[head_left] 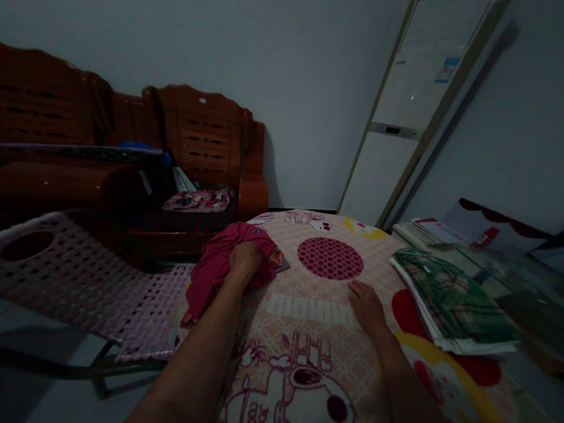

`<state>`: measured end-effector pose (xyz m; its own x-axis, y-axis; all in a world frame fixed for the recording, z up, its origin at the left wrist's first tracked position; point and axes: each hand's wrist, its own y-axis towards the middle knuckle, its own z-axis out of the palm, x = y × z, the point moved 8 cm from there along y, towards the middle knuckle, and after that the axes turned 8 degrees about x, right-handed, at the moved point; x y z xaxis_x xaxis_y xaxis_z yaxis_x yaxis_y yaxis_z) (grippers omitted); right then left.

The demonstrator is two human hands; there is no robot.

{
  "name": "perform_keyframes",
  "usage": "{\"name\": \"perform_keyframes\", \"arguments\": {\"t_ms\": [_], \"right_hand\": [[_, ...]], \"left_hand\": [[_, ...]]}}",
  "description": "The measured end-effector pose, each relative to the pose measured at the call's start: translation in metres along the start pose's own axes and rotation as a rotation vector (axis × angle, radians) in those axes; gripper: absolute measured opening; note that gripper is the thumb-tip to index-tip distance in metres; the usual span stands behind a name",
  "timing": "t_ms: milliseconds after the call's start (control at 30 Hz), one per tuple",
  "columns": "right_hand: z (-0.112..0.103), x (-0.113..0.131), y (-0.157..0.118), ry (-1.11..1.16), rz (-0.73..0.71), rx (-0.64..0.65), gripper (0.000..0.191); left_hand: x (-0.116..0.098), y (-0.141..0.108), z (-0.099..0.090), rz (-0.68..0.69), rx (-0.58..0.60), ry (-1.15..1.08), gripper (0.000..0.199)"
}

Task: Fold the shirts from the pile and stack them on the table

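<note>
A rounded cartoon-print cloth (313,339) fills lower center; left of the frame's middle, thin magenta fabric (216,262) bunches in crumpled folds, the left hand (245,261) clamping its grip there; the right hand (367,306) lies flat, grip unclosed.

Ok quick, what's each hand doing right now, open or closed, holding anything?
Left hand: on the pink cloth, can't tell if it's closed.
Right hand: open, palm down on the blanket, holding nothing.
</note>
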<state>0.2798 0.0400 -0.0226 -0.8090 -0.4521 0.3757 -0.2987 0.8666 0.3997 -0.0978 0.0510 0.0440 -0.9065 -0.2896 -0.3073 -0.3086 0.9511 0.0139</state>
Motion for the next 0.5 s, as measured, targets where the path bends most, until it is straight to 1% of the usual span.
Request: {"name": "perform_keyframes", "arguments": {"t_ms": [67, 133, 200, 233, 300, 367, 433, 500], "right_hand": [[-0.002, 0.001, 0.0, 0.032, -0.004, -0.013, 0.035], [-0.006, 0.005, -0.001, 0.078, -0.003, -0.033, 0.034], [-0.012, 0.014, 0.0, 0.161, 0.002, -0.049, 0.035], [-0.014, 0.019, 0.0, 0.22, 0.0, -0.043, 0.038], [-0.014, 0.034, 0.002, 0.376, -0.015, 0.019, 0.047], [-0.008, 0.047, 0.003, 0.546, -0.005, 0.13, 0.056], [0.0, 0.051, 0.0, 0.679, 0.065, 0.218, 0.055], [0.005, 0.047, -0.003, 0.767, 0.173, 0.237, 0.046]], "left_hand": [[-0.008, -0.004, -0.009, 0.004, -0.053, -0.069, 0.018], [-0.03, -0.015, -0.023, 0.098, -0.168, -0.215, 0.018], [-0.065, -0.036, -0.035, 0.294, -0.266, -0.407, 0.013], [-0.085, -0.049, -0.036, 0.417, -0.272, -0.509, 0.011], [-0.124, -0.075, -0.027, 0.629, -0.197, -0.668, 0.011], [-0.155, -0.099, -0.009, 0.786, -0.088, -0.754, 0.01], [-0.174, -0.116, 0.01, 0.901, 0.025, -0.8, 0.008], [-0.184, -0.127, 0.023, 0.986, 0.105, -0.82, 0.007]]}}
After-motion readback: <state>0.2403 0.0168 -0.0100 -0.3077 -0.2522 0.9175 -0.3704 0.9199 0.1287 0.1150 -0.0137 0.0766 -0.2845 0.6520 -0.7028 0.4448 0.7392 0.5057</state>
